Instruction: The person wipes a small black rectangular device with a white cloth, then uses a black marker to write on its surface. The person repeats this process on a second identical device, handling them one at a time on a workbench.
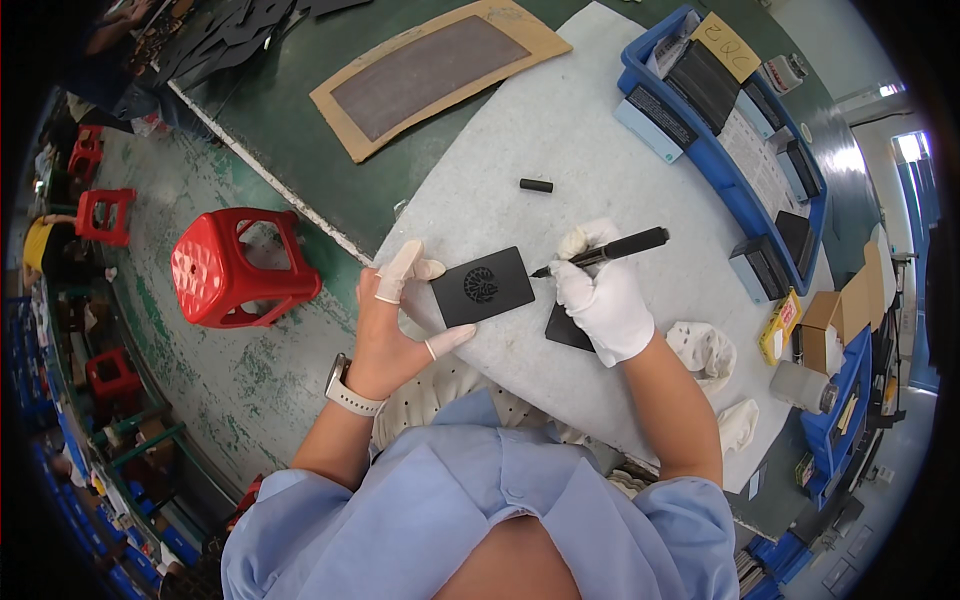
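My left hand [388, 325], with white cots on some fingertips, holds a flat black rectangular piece [513, 284] by its left side, between thumb and fingers. A dark round emblem is pressed into its face. In my right hand [612, 308], covered by a white glove, is a black marker pen [636, 243]. The pen's tip points left, close to the piece's right edge; whether it touches cannot be made out. Another black piece [567, 329] lies partly hidden under my right hand. The small black pen cap [536, 186] rests on the pale mat, beyond both hands.
A pale mat [480, 165] covers part of the green table. Far right, a blue tray [728, 165] holds boxes and papers. A cardboard-framed dark panel [430, 75] lies at the back. White cloth gloves [703, 352] sit at right; a red stool [215, 268] stands left.
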`<state>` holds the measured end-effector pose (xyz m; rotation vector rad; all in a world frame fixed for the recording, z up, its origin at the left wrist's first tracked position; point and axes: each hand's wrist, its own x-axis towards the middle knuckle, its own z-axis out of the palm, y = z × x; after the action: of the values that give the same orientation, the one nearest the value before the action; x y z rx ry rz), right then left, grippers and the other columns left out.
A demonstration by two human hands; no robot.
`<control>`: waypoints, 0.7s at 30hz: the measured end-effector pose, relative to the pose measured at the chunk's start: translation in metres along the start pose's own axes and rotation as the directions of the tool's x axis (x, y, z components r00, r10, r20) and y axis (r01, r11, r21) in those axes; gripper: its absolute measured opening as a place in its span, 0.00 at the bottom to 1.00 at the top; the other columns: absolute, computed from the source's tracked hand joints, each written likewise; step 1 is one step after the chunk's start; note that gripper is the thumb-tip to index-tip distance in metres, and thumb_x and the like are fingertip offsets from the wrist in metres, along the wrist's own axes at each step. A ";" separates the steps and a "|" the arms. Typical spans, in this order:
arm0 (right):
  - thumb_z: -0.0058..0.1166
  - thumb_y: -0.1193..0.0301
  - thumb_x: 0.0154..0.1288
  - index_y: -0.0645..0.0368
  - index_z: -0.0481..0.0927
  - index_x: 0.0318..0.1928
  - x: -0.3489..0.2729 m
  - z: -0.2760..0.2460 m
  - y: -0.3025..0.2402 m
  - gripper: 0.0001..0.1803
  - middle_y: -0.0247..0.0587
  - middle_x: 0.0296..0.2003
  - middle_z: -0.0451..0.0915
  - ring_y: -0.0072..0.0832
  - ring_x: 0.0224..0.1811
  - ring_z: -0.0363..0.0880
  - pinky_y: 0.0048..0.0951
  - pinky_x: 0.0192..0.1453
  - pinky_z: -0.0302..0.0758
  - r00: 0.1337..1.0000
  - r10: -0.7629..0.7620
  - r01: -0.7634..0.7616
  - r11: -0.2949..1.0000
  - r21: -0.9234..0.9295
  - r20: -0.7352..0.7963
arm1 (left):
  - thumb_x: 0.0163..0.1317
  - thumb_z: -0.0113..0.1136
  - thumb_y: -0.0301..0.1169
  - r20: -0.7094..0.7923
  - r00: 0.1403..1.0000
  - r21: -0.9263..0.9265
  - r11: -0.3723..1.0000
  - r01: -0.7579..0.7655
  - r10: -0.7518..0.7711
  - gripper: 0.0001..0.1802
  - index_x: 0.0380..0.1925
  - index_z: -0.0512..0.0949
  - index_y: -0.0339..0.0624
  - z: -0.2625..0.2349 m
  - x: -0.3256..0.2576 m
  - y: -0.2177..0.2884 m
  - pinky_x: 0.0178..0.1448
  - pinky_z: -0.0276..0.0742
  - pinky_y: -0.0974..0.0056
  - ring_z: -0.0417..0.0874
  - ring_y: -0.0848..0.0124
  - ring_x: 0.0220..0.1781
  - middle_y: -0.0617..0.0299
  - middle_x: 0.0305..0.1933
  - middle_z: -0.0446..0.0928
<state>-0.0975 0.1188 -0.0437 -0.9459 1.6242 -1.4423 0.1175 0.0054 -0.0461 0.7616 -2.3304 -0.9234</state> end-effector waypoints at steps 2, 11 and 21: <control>0.54 0.76 0.55 0.64 0.66 0.40 0.000 0.001 -0.003 0.14 0.40 0.30 0.73 0.22 0.29 0.74 0.25 0.32 0.73 0.997 0.065 -0.061 0.990 0.125 -0.029 | 0.33 0.79 0.40 -0.003 1.000 0.026 0.999 -0.021 0.021 0.54 0.63 0.62 0.37 0.001 -0.001 -0.003 0.44 0.65 0.66 0.66 0.68 0.40 0.62 0.44 0.75; 0.53 0.76 0.55 0.63 0.67 0.38 0.001 0.000 -0.002 0.11 0.38 0.27 0.72 0.21 0.25 0.72 0.24 0.29 0.72 1.000 -0.012 0.013 0.995 -0.101 0.011 | 0.33 0.79 0.41 -0.005 1.000 0.045 0.999 -0.018 0.019 0.54 0.63 0.62 0.38 0.001 -0.002 -0.005 0.44 0.65 0.66 0.66 0.68 0.40 0.61 0.44 0.74; 0.54 0.84 0.56 0.57 0.75 0.44 0.009 -0.017 -0.018 0.15 0.31 0.20 0.73 0.22 0.22 0.73 0.22 0.30 0.71 0.811 -0.583 0.509 0.749 -0.425 -0.056 | 0.35 0.78 0.36 -0.038 0.999 -0.047 0.998 0.034 -0.035 0.53 0.64 0.62 0.38 -0.001 -0.002 0.003 0.47 0.64 0.66 0.68 0.67 0.42 0.64 0.46 0.77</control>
<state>-0.1161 0.1168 -0.0250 -1.6812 1.9143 -1.6515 0.1187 0.0081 -0.0438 0.7962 -2.2608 -0.9655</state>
